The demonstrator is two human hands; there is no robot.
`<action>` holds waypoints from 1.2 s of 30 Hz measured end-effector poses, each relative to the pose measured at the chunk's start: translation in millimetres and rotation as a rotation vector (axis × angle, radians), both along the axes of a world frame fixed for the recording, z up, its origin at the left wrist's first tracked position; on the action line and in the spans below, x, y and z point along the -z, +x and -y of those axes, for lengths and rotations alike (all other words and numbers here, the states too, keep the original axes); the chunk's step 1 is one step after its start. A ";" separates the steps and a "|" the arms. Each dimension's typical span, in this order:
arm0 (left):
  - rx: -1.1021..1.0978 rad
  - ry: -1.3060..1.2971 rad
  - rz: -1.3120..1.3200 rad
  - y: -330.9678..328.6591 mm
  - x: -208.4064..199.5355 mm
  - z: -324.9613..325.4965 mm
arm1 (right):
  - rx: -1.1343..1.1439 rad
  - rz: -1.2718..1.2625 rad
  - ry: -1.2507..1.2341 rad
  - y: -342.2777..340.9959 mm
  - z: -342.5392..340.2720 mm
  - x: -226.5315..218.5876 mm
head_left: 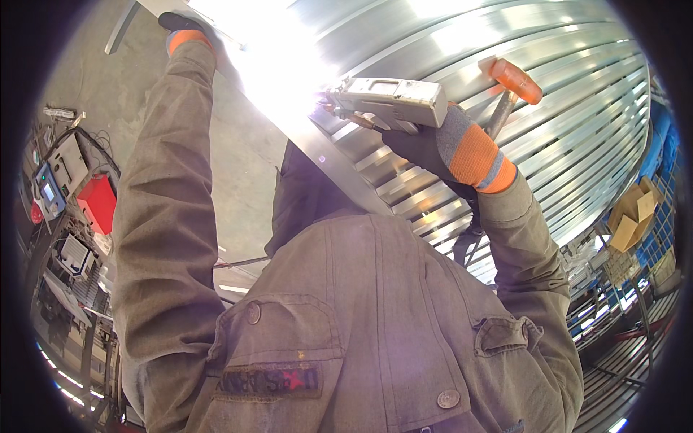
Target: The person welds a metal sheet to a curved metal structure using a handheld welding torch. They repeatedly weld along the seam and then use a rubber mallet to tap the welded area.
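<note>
Our right hand [451, 148], in a glove, is wrapped around one grey tool [393, 99], and that arm is bent. The tool is over the metal slats [404, 43], with its tip pointing left by one very bright glow [281, 72]. Our left arm reaches far out, almost straight. The left hand [189, 35] is by one long bar [339, 167]; we can't tell if it is spread or closed. One orange hammer [516, 81] is just past our right hand. The slats are too many to count. Farther right is one open box [632, 220].
</note>
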State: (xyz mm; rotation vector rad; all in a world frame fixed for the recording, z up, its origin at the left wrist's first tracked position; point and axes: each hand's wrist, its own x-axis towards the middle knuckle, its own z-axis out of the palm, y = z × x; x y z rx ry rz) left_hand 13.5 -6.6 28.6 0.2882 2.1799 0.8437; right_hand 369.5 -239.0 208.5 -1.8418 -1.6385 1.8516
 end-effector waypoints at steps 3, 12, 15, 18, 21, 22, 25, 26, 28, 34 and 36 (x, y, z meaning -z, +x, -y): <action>-0.025 -0.010 -0.004 15.6 -25.3 4.4 | -0.007 0.021 -0.015 2.3 -0.8 -0.8; 0.002 -0.001 -0.008 31.4 -52.8 19.6 | -0.057 0.075 0.074 0.5 -4.1 -2.4; -0.001 -0.003 -0.064 24.9 -43.6 16.7 | -0.076 0.087 0.062 -0.9 -9.1 -8.7; 0.006 0.010 -0.123 16.7 -27.7 11.6 | -0.148 0.111 0.073 -2.3 -15.1 -8.5; -0.006 -0.038 -0.140 8.6 -16.6 5.8 | -0.113 0.093 0.087 -7.2 -17.4 -5.7; -0.013 -0.068 -0.136 6.4 -13.8 4.5 | -0.075 0.099 0.058 -10.0 -18.5 -6.0; -0.018 -0.014 -0.070 11.9 -3.2 10.4 | -0.123 0.066 0.014 4.1 -23.7 -9.6; -0.017 0.013 -0.032 11.0 -1.3 13.1 | -0.137 0.097 -0.033 2.4 -26.5 -13.5; -0.011 0.066 0.066 10.1 0.7 14.3 | -0.157 0.145 -0.043 0.7 -32.0 -22.7; -0.004 0.182 0.228 6.4 -3.7 14.4 | 0.058 -0.112 0.226 -5.5 -37.0 -28.3; -0.013 0.228 0.266 10.0 -4.7 15.0 | 0.136 -0.202 0.346 -11.8 -32.3 -14.0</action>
